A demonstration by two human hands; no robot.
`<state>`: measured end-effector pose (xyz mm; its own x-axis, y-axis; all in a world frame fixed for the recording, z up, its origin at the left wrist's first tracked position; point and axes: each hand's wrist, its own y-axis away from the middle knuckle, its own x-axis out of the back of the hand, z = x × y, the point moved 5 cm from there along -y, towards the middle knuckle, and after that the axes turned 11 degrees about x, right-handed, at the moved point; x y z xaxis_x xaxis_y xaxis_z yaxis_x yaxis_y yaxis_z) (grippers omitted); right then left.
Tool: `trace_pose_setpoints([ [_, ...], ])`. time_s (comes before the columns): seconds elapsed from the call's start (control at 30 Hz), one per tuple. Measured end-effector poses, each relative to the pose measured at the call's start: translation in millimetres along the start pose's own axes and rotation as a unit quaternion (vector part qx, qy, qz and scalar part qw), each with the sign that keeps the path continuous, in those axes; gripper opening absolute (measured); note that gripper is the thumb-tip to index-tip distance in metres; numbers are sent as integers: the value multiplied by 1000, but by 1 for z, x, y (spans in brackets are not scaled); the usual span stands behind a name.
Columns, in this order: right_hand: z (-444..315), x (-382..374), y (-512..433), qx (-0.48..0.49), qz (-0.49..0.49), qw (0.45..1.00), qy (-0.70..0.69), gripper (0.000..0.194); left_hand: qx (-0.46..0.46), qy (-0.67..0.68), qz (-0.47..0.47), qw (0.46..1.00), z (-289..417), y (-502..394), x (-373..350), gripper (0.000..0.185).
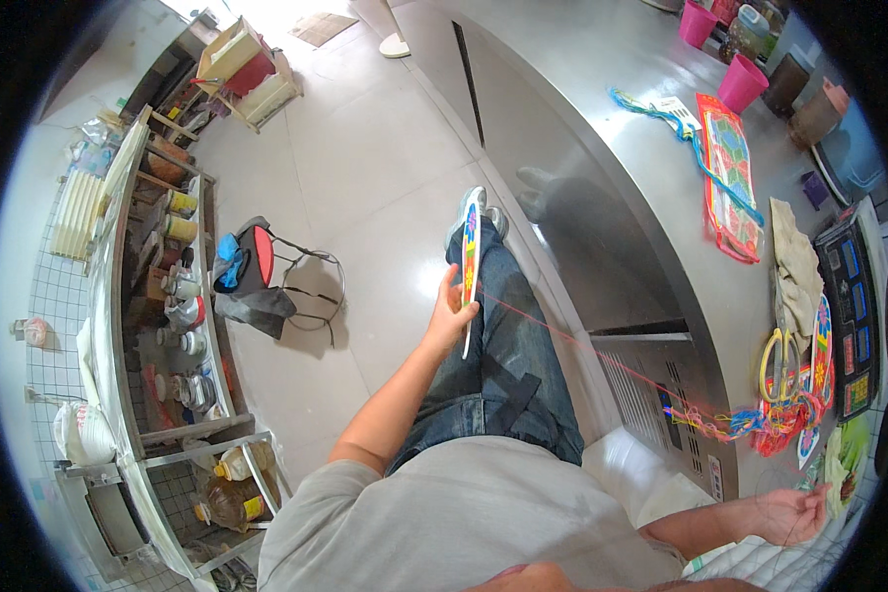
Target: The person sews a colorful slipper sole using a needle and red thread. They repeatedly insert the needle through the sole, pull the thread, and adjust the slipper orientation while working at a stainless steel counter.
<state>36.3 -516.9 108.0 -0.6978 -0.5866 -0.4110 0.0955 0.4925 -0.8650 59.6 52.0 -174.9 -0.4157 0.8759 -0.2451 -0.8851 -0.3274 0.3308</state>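
Note:
Held edge-on in my left hand [451, 311] is an embroidered insole [471, 251], white with colourful flower patterns, above my legs. From it a taut red thread [562, 334] runs right, passing over the counter edge towards my right hand [793, 514]. That hand is at the lower right with its fingertips pinched together; whether a needle is between them is too small to tell. A second patterned insole [821, 355] lies on the counter. Beside it are yellow-handled scissors [779, 366] and a tangle of coloured embroidery floss [788, 425].
The steel counter [658, 214] holds a packaged patterned item [729, 177], blue floss [699, 152], pink cups [742, 83], a cloth [792, 259] and a digital scale [851, 296]. To the left, a stool [263, 255] bears clothing near a shelf [211, 296] of jars.

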Motion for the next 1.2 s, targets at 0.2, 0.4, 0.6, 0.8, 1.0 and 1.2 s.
trace_pose_setpoints([
  [0.2,-114,-132,147,-106,-446,872,-172,16,203,452,-344,798,42,40,-64,73],
  [0.4,-184,-212,244,-140,-577,767,-243,17,237,500,-399,732,62,75,-109,88],
  [0.6,-199,-215,251,-11,-572,797,-194,28,235,459,-379,768,56,88,-110,72],
  [0.8,-197,-209,253,0,-574,796,-193,30,246,459,-369,770,52,87,-114,70],
  [1.0,-196,-208,253,-7,-577,793,-198,30,259,443,-367,776,52,89,-117,76],
  [1.2,-176,-207,263,-94,-581,775,-230,22,205,207,-292,911,58,84,-115,84],
])
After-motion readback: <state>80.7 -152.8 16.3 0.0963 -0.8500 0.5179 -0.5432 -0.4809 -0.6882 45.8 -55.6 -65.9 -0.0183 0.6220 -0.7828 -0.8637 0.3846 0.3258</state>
